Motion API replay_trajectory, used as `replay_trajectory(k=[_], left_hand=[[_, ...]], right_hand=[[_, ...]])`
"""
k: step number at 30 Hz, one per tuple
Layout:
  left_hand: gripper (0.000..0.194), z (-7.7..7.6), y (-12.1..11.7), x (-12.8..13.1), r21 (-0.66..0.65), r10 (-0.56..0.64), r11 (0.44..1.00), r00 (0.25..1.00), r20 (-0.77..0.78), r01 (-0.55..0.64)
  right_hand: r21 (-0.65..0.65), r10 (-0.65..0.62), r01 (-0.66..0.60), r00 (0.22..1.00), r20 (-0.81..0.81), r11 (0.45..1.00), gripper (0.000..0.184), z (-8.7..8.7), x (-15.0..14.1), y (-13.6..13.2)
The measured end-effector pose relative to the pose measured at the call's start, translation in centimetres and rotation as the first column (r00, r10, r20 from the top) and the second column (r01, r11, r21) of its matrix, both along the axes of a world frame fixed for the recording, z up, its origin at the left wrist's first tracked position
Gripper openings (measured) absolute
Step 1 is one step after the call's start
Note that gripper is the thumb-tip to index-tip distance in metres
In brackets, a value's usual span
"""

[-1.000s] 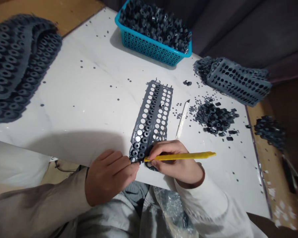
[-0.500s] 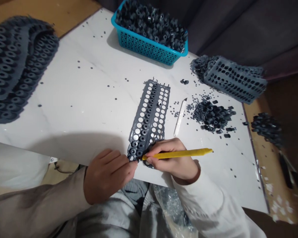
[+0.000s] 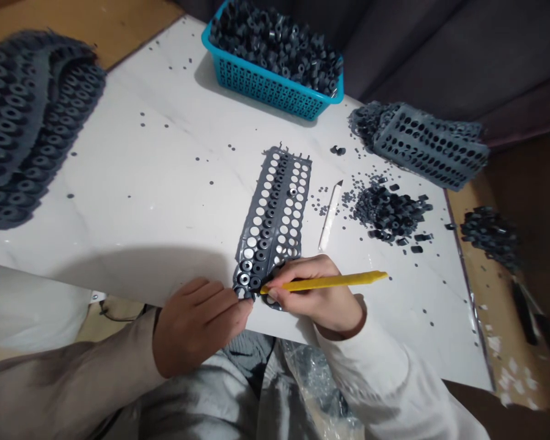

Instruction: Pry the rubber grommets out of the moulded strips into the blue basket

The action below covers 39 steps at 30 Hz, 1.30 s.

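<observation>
A dark grey moulded rubber sheet (image 3: 277, 201) lies lengthwise before me, with rows of round holes showing the white table beneath. Ring-shaped rubber pieces still fill one long row and part of the near left corner. My left hand (image 3: 204, 324) is closed on that near corner, thumb and forefinger at its edge. Pinched in my right hand (image 3: 321, 293) is a slim yellow stick-like tool (image 3: 343, 281). Its tip points left at the near end of the sheet, beside the rings; the very end is hidden by my fingers.
A blue basket (image 3: 275, 91) full of rubber rings stands at the back. Stacked punched sheets (image 3: 431, 146) and a pile of small pieces (image 3: 389, 211) lie right, near a white pen-like cutter (image 3: 330, 215). Ring-covered sheets (image 3: 22, 134) sit at left. Small discs dot the table (image 3: 165, 195).
The whole view has shifted slightly, so things sit a little further left. Both hands keep nearly the same place on the rubber sheet, and the yellow tool stays in my right hand.
</observation>
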State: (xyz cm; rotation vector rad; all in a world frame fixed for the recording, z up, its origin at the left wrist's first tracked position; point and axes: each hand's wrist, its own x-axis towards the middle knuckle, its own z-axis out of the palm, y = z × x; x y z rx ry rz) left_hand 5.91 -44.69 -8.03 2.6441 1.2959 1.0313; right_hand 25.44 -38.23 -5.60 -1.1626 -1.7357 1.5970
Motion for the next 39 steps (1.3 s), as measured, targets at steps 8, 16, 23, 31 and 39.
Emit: replay_trajectory(k=[8,16,23,31,39], left_hand=[[0.008,-0.2,-0.2,0.1,0.006,-0.037,0.999,0.999,-0.015,0.037],[0.010,-0.2,-0.2,0.3,0.016,-0.047,0.999,0.999,-0.018,0.047],[0.009,-0.2,-0.3,0.4,0.033,0.000,0.999,1.000,-0.011,0.000],[0.012,-0.2,-0.4,0.3,0.039,0.027,0.999,1.000,0.009,-0.027],[0.010,-0.4,-0.5,0.4,0.040,0.016,0.999,1.000,0.007,-0.016]], right_hand=[[-0.052,-0.024,0.024,1.000,0.000,0.998,0.008,0.0,-0.1,0.0],[-0.066,-0.034,0.032,0.999,-0.023,0.997,0.007,0.0,-0.1,-0.1],[0.055,0.032,-0.028,0.996,-0.081,0.998,0.006,-0.6,0.3,-0.1],[0.196,0.127,-0.098,0.982,-0.141,0.976,0.006,-0.8,0.3,-0.2],[0.221,0.161,-0.124,0.974,-0.159,0.967,0.009,-1.1,0.3,-0.5]])
